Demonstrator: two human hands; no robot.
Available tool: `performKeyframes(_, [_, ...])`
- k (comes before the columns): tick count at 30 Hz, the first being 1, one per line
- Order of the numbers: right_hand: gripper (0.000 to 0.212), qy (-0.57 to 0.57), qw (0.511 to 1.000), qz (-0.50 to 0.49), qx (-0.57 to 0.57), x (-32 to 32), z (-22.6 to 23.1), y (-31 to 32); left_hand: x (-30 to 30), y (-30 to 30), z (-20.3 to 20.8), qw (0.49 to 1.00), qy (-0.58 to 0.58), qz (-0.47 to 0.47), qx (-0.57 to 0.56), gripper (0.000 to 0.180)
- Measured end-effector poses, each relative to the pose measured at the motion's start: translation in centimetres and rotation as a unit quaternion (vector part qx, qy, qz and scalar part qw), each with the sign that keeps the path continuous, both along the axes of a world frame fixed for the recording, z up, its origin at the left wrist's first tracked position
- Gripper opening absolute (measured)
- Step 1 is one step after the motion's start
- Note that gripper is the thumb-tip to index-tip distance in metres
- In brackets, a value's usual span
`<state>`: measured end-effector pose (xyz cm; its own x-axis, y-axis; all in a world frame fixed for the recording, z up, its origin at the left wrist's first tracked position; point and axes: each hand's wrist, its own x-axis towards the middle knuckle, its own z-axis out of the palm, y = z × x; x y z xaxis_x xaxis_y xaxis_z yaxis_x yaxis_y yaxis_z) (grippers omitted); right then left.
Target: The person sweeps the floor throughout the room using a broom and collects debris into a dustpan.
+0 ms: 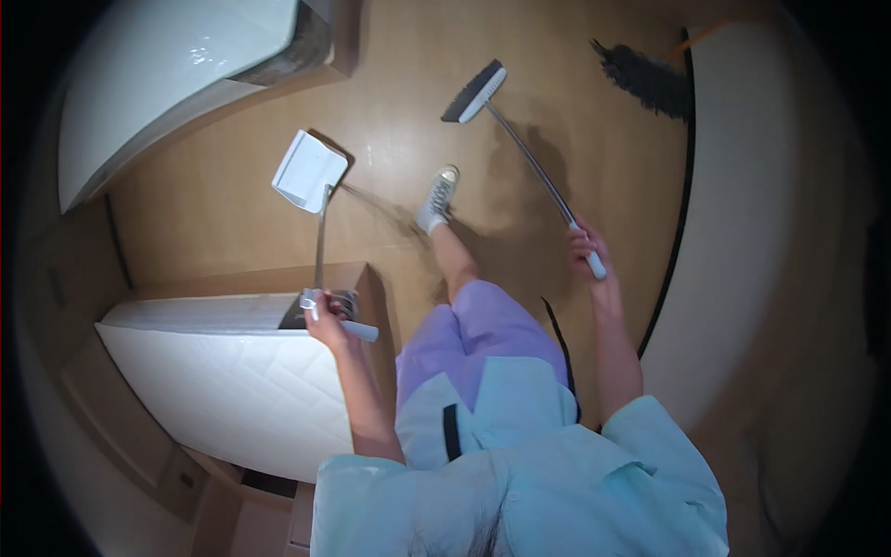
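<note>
My left hand (329, 320) is closed around the handle of a long-handled white dustpan (310, 171). The pan hangs out ahead and to the left, over or on the wooden floor; whether it touches cannot be told. On the other side, my right hand (587, 249) grips the white end of a broom's metal pole. That broom (479, 93) has a white head with grey bristles, stretched forward and to the left of the hand, near the floor. One of my feet, in a pale laced shoe (439, 195), stands between the two tools.
To the left, a bed with a white mattress (232, 395) lies close to my left arm. Another plastic-covered mattress (186, 84) sits at the far left. A dark fluffy duster (643, 82) is near the pale wall (742, 186) at right. Wooden floor (408, 102) runs between them.
</note>
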<state>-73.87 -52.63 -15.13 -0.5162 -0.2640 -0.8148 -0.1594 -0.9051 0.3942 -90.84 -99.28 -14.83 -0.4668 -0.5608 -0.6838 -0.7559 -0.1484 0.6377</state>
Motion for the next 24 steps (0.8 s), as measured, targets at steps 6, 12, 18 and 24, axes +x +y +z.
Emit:
performKeyframes(6, [0.025, 0.018, 0.999, 0.028, 0.043, -8.1, 11.1, -5.0, -7.7, -10.5, 4.6, 0.994, -0.080, -0.068, 0.037, 0.015])
performKeyframes(12, [0.021, -0.172, 0.948, 0.194, 0.187, -9.6, 22.5, -11.0, -21.3, -19.4, 2.9, 0.950, -0.064, -0.305, -0.030, 0.030])
performKeyframes(18, [0.014, -0.330, 0.818, 0.268, 0.386, -0.8, 20.7, -19.9, -24.9, -27.6, -0.9, 0.893, -0.018, -0.450, 0.001, 0.036])
performKeyframes(24, [0.026, -0.424, 0.706, 0.288, 0.488, 5.3, 2.0, -33.9, -29.8, -31.4, -2.6, 0.832, 0.065, -0.550, 0.026, 0.041])
